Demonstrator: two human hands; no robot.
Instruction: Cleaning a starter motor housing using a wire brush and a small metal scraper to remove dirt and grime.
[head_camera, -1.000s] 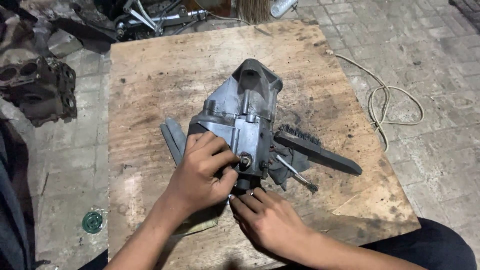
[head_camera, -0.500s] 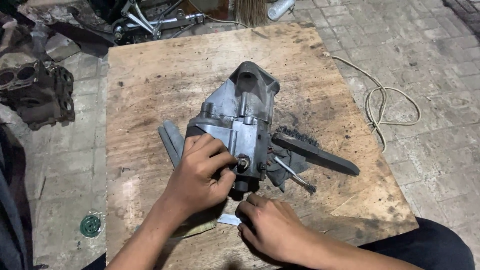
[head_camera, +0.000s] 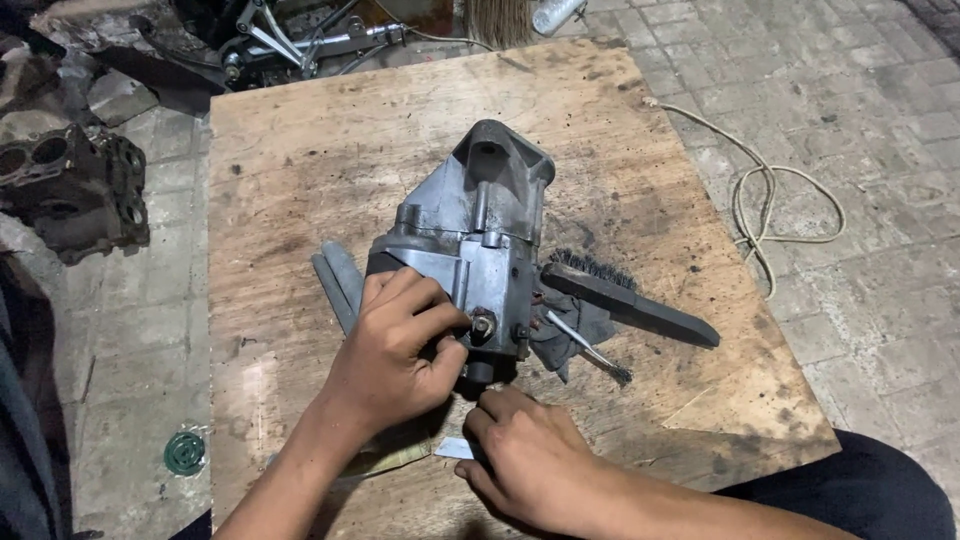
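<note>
A grey cast-metal motor housing lies on a wooden board. My left hand rests on its near end, fingers pinching at a small stud with a nut. My right hand lies curled on the board just below the housing, fingertips on a small white scrap; whether it grips it I cannot tell. A dark wire brush and a thin metal tool lie on a grey rag right of the housing.
Flat grey metal strips stick out left of the housing. A rusty engine block sits on the paved floor at left, a green round lid lower left, a coiled cord at right, and metal parts beyond the board.
My right hand has slid down and away from the housing's near end onto the board. My left hand has stayed on the stud.
</note>
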